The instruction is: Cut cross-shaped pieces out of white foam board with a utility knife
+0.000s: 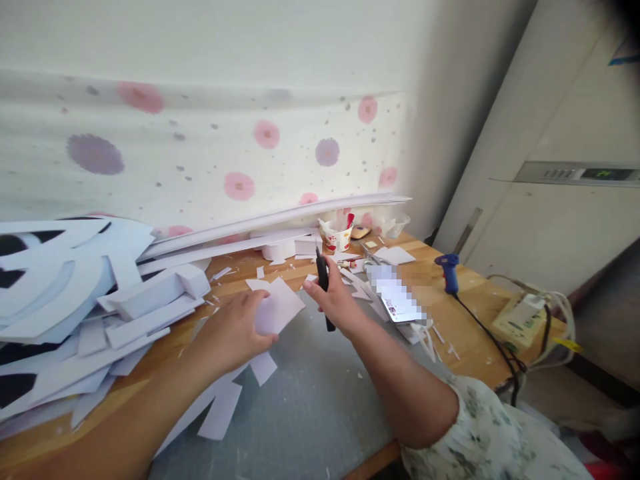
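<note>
My left hand (239,327) is closed on a small piece of white card (283,307), with the thumb at the near edge and the fingers at the far one. The card is held above a grey cutting mat (310,393). My right hand (336,299), just to the right of the card, grips a black craft knife (323,272) with its thin tip pointing up and away from me. The blade is apart from the card. Below my left hand, white offcuts (220,410) lie on the mat.
Cut white board pieces (120,300) are heaped at left. A phone (397,297), scissors (369,253) and a paper cup (336,235) are on the wooden table (465,300). A blue glue gun (449,272) stands right, its cord running to a power strip (517,320).
</note>
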The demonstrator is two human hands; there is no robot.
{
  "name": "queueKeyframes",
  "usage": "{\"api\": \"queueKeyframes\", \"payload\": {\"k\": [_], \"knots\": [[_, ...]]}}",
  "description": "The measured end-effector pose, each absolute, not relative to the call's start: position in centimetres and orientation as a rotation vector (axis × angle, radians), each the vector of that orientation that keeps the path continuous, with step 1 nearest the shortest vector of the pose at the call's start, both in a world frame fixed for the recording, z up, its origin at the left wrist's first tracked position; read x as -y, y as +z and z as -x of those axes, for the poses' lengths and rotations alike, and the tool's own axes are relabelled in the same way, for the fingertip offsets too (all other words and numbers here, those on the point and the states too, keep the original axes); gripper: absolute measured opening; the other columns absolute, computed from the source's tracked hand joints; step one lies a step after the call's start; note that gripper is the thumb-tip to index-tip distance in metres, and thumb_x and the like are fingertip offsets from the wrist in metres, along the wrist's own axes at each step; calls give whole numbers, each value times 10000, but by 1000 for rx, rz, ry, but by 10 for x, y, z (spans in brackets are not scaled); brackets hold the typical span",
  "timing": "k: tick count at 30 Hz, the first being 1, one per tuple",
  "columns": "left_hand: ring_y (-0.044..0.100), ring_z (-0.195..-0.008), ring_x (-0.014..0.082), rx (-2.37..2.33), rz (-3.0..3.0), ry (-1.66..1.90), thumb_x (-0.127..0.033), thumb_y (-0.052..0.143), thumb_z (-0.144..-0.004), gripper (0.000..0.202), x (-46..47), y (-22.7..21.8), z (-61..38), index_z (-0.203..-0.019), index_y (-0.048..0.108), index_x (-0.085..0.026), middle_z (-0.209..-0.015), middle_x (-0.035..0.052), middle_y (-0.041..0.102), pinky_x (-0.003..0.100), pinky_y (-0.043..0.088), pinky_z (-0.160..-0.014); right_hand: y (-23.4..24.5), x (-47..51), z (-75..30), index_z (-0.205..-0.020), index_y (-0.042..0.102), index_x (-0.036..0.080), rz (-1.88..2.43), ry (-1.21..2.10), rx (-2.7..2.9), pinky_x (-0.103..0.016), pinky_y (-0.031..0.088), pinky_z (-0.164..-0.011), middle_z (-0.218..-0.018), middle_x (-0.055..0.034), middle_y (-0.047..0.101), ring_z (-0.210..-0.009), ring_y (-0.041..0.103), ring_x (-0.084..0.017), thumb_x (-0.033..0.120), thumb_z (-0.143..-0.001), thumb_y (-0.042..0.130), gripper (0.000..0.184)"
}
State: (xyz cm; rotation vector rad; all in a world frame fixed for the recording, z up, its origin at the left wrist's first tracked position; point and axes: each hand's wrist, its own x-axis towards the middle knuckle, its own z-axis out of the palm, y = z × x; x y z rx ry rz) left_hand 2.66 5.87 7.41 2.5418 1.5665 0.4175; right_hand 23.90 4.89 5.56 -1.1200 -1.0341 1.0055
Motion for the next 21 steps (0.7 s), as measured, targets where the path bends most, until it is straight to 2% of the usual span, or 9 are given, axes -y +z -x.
{"api": "queueKeyframes", "payload": {"k": [4,5,7,9,11,14,16,19,21], "knots": [[612,-1133,388,-1474,-2564,302,-328,689,-685,526,-54,54,-40,-1193,634,-205,-1235,172,664,487,463,-942,52,-41,-252,-1582,121,413,1167,1092,1201,-241,509,-445,-1061,-7,607,-491,557,-72,155,-781,641,989],[622,-1103,390,-1450,-2571,279,-319,697,-675,500,-53,49,-43,-1157,654,-196,-1205,175,676,491,469,-928,50,-38,-253,-1572,127,453,1146,1157,1226,-243,523,-449,-1100,-5,592,-486,575,-63,152,-784,625,980],[626,-1081,401,-1394,-2582,241,-326,715,-672,461,-52,42,-45,-1109,681,-183,-1180,186,688,511,471,-925,46,-32,-257,-1525,299,464,1079,1278,1253,-238,548,-485,-1139,0,581,-531,639,-64,179,-780,638,867],[594,-1153,417,-1317,-2595,221,-330,729,-690,440,-50,38,-42,-1104,695,-186,-1268,202,660,543,447,-974,43,-26,-262,-1408,515,384,1030,1353,1206,-229,552,-518,-1103,-1,622,-584,692,-89,243,-769,684,676],[531,-1256,413,-1222,-2610,221,-298,699,-750,357,-48,35,-35,-1094,711,-205,-1391,192,595,564,397,-1045,40,-19,-270,-1318,595,298,987,1393,1091,-239,554,-551,-1001,-19,698,-617,725,-130,361,-785,706,548],[539,-1252,356,-1076,-2616,214,-199,570,-852,244,-44,29,-22,-1016,747,-232,-1360,141,631,533,391,-1073,39,-9,-280,-1318,560,239,917,1454,952,-283,554,-579,-874,-77,775,-663,754,-203,655,-812,621,658],[567,-1216,327,-1001,-2600,213,-150,497,-889,315,-40,22,-15,-1051,751,-241,-1301,124,670,501,422,-1058,38,-5,-283,-1276,560,245,890,1446,910,-313,559,-592,-932,-112,791,-756,770,-254,814,-711,608,804],[553,-1252,334,-939,-2614,221,-105,435,-920,416,-36,13,-10,-1220,703,-212,-1351,149,642,505,434,-1057,35,-1,-278,-1145,598,272,892,1301,899,-317,570,-625,-940,-77,794,-827,767,-265,737,-529,818,803],[536,-1282,356,-903,-2665,183,-93,421,-930,445,-35,11,-10,-1292,665,-181,-1390,179,610,526,432,-1061,30,2,-274,-1012,623,267,937,1132,897,-257,518,-524,-674,13,742,-585,712,-188,566,-565,895,603]]}}
